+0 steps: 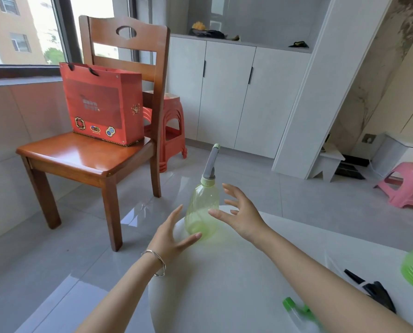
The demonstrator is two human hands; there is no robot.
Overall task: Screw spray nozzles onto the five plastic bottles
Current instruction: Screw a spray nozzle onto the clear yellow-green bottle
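Head view, frame centre: bottle [201,210] upright, nozzle [211,163] fitted; left hand [174,233] and right hand [241,212] spread beside it.

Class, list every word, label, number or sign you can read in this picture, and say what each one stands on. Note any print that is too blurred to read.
No text can be read for certain.
Red paper bag on the wooden chair: lines of pale print on its front panel, too blurred to read.
Same bag, lower edge and side: small pictorial emblems, no legible words.
Green bottle and its nozzle: no label visible.
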